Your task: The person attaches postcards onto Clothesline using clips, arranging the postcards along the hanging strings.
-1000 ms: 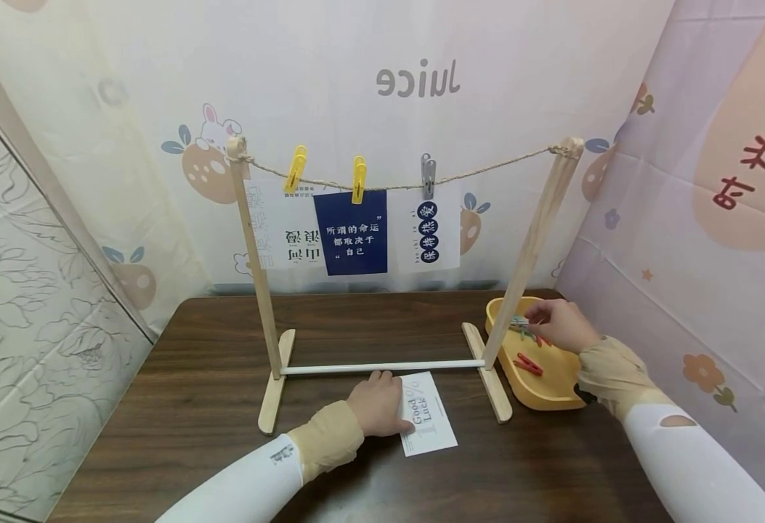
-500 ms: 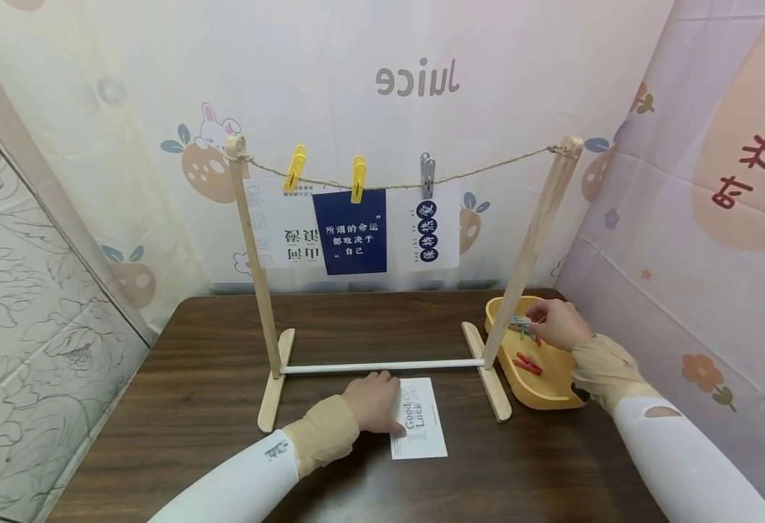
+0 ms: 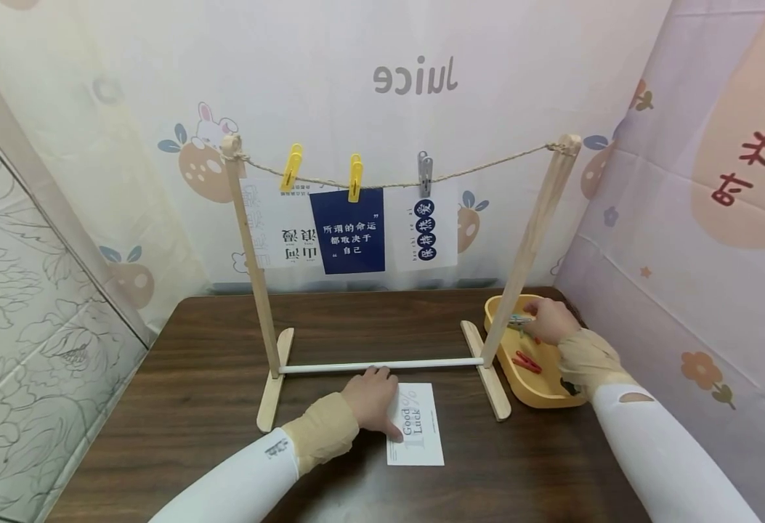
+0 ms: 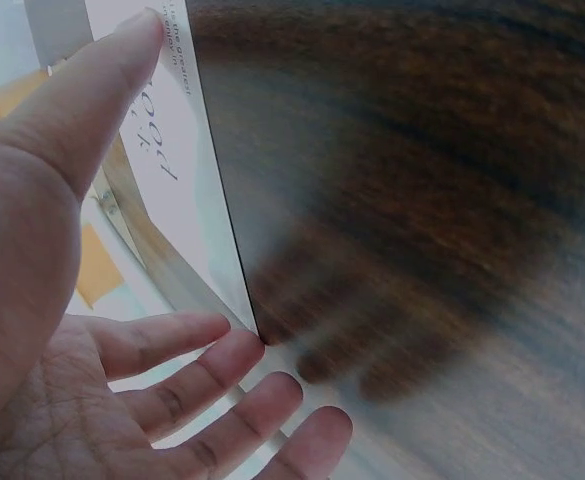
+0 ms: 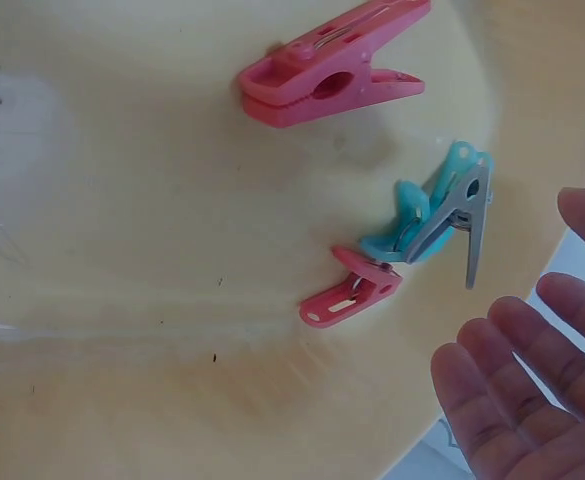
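Left hand (image 3: 372, 398) is resting on the left edge of the card (image 3: 416, 428), fingers (image 4: 237, 355) straight and slightly spread, thumb lying over the card's printed face. The card is lying flat on the counter (image 3: 192, 407), just in front of the rack's white bar (image 3: 382, 365), between the two wooden feet.

Right hand (image 3: 548, 319) is hovering inside the yellow tray (image 3: 539, 392) at the counter's right end, just behind the rack's right post (image 3: 532, 240). In the wrist view its fingers (image 5: 512, 400) are relaxed and apart, holding nothing, just beside a small heap of pegs: a grey peg (image 5: 462, 220) lying across a teal peg (image 5: 417, 215), with a small red peg (image 5: 352, 295) touching them. A bigger red peg (image 5: 327, 65) is lying apart from the heap, further along the tray floor.

A string (image 3: 395, 181) is sagging between the two posts. Three cards are hanging from it: a white one under a yellow peg (image 3: 289, 167), a blue one (image 3: 347, 231) under a second yellow peg (image 3: 355, 176), and another white one under a grey peg (image 3: 425, 174). Printed curtains are standing behind and on both sides.
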`<state>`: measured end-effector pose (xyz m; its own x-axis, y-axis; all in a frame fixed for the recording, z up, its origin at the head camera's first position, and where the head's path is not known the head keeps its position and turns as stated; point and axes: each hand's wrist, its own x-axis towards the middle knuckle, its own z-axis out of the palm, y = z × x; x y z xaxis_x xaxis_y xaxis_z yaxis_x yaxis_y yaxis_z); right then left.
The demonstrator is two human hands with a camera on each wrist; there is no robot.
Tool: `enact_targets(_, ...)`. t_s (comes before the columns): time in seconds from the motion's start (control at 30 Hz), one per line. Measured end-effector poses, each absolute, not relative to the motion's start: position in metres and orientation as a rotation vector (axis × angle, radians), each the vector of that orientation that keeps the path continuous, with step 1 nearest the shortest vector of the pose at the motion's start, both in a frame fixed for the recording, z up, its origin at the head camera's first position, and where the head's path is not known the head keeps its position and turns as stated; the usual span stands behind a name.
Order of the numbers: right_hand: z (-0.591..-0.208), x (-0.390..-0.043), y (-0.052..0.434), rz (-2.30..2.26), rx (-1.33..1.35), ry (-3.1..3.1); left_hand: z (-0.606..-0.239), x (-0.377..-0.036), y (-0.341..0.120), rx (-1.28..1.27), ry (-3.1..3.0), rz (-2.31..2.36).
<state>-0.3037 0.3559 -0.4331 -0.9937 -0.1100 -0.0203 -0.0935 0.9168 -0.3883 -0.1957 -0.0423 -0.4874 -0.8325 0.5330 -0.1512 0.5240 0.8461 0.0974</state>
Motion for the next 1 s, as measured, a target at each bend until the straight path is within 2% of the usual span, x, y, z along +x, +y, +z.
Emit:
enact_targets(0.63, -0.449, -0.319, 0.363, -0.518, -0.045, 2.974, -0.485, -0.202, -0.042, 0.861, 2.821, 0.076)
enact_targets(1.0, -0.457, -0.323, 0.362, -0.591, -0.105, 2.976, -0.491, -0.207, -0.042, 0.895, 2.823, 0.109)
